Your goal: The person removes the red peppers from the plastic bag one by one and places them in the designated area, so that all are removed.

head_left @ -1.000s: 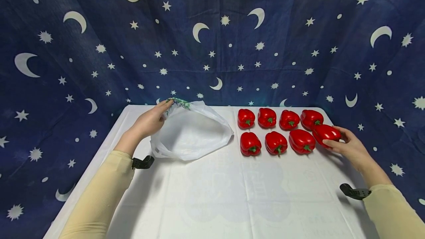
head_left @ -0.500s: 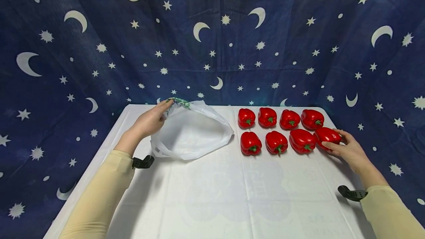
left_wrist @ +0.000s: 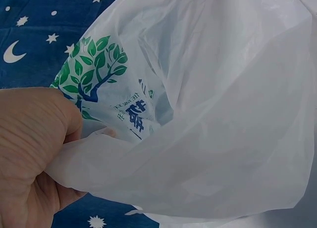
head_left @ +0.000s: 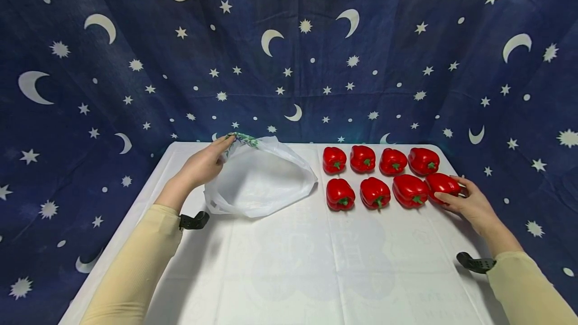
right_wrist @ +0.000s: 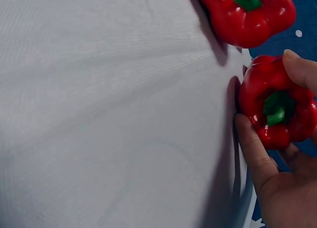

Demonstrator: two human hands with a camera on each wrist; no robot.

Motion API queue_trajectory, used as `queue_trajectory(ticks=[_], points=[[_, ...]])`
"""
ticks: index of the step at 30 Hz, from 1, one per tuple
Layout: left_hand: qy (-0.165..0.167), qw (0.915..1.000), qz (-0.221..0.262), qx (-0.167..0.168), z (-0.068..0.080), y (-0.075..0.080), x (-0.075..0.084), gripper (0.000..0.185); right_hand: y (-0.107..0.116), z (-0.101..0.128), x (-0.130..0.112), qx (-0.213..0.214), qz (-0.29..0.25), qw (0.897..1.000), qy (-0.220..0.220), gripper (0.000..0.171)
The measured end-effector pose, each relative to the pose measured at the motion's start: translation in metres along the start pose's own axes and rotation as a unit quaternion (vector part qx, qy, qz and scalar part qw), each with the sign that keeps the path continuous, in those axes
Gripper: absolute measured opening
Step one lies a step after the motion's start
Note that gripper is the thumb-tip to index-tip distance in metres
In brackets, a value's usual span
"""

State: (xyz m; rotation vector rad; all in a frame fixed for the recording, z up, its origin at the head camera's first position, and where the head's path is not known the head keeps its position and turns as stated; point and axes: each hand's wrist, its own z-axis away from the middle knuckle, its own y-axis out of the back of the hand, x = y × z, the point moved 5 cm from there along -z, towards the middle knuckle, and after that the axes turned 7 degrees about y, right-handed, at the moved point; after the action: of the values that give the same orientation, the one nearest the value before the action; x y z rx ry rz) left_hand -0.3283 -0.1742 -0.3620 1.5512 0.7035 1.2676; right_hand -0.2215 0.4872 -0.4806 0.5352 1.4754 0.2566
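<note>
My left hand (head_left: 200,167) pinches the rim of a white plastic bag (head_left: 266,207) lying on the table with its mouth spread wide. Green leaves and blue lettering printed on the bag (left_wrist: 208,173) show in the left wrist view. Over at the right, my right hand (head_left: 480,212) holds a red bell pepper (head_left: 440,187) at the end of the front row. Thumb and fingers spread around its sides in the right wrist view, where the green stem of the pepper (right_wrist: 257,89) faces the camera. A neighbouring pepper (head_left: 408,190) sits close on its left.
Several more red bell peppers (head_left: 335,160) stand in two rows on the back right of the white-covered table (head_left: 289,270). A dark blue curtain (head_left: 289,54) with moons and stars hangs right behind the table's back edge and along both sides.
My right hand has come down a little with the bell pepper, which now sits lower, in line with the front row. The left hand and bag stay put.
</note>
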Motion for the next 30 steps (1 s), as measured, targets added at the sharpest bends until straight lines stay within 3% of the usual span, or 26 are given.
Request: queue_trajectory(ticks=[14, 25, 30], points=[[0.004, 1.0, 0.007, -0.003, 0.0023, 0.0003, -0.0032, 0.069, -0.0032, -0.0017, -0.0014, -0.002, 0.056, 0.998, 0.012, 0.107], [-0.002, 1.0, 0.009, 0.001, 0.0003, -0.0007, -0.0032, 0.069, -0.0052, 0.0042, -0.0044, -0.006, 0.042, 0.999, 0.023, 0.104], [-0.003, 0.9999, 0.011, -0.001, 0.0002, -0.0006, -0.003, 0.069, -0.0041, 0.0043, -0.0044, -0.009, 0.06, 0.998, 0.018, 0.104]])
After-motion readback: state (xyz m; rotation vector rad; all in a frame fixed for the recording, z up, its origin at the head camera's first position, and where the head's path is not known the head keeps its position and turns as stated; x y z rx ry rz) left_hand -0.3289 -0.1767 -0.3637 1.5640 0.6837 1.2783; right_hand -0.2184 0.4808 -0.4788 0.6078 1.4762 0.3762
